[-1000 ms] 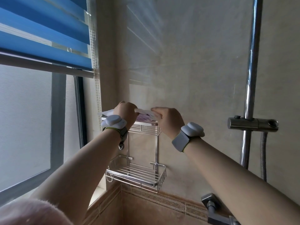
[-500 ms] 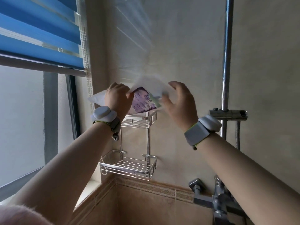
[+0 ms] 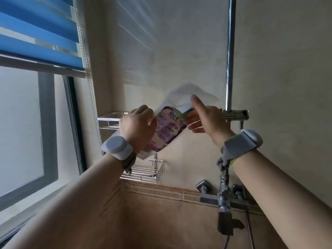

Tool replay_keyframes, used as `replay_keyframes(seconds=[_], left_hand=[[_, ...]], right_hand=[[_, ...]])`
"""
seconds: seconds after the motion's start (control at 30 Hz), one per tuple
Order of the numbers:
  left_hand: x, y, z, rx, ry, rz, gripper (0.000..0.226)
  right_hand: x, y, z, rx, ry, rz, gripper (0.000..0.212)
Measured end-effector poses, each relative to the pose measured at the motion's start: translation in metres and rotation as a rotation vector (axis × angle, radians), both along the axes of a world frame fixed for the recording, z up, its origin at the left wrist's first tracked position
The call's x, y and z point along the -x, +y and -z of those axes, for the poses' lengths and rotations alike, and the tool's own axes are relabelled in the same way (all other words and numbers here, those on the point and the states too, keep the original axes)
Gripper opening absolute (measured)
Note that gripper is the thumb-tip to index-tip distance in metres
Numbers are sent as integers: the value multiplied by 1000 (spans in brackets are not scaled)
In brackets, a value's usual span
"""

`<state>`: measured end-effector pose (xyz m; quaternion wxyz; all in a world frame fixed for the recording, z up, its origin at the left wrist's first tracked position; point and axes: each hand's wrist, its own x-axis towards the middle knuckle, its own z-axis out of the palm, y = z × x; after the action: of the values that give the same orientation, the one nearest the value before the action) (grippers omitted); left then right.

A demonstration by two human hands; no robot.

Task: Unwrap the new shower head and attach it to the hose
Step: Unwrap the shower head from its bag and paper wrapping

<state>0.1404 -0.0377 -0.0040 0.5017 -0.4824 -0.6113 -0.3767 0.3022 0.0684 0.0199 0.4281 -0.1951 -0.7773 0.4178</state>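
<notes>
A clear plastic package with a purple printed card [image 3: 168, 128] is held up in front of the wall, tilted, its loose white top end [image 3: 186, 95] sticking up. My left hand [image 3: 137, 126] grips its lower left side. My right hand [image 3: 206, 121] pinches the upper right part between thumb and fingers, index finger raised. The shower head inside is not visible. A thin hose [image 3: 250, 229] hangs down at the lower right beside the tap.
A two-tier wire rack [image 3: 143, 174] is fixed in the corner behind the package. A chrome riser rail [image 3: 230, 51] with a slider bracket [image 3: 235, 114] stands at the right, above the mixer tap [image 3: 224, 200]. A window with a blue blind [image 3: 36, 38] fills the left.
Both hands lifted the package off the top rack shelf and brought it toward me, tilting it upright. The view dropped, so the tap and the hose below it show.
</notes>
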Motion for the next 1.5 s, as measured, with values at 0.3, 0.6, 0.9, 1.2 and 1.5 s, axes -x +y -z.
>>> replay_keyframes(seconds=[0.3, 0.6, 0.9, 1.2, 1.5], left_hand=[[-20, 14, 94, 362, 231, 40, 15], [-43, 19, 135, 749, 308, 155, 26], [-77, 17, 110, 854, -269, 289, 32], [-47, 46, 87, 303, -1024, 474, 72], [-54, 51, 99, 344, -1181, 822, 20]], right_hand=[[-14, 24, 28, 735, -340, -353, 93], [-13, 19, 57, 397, -488, 107, 15], [-21, 23, 71, 173, -592, 106, 23], [-34, 37, 61, 125, -351, 41, 35], [-52, 45, 68, 183, -439, -48, 37]])
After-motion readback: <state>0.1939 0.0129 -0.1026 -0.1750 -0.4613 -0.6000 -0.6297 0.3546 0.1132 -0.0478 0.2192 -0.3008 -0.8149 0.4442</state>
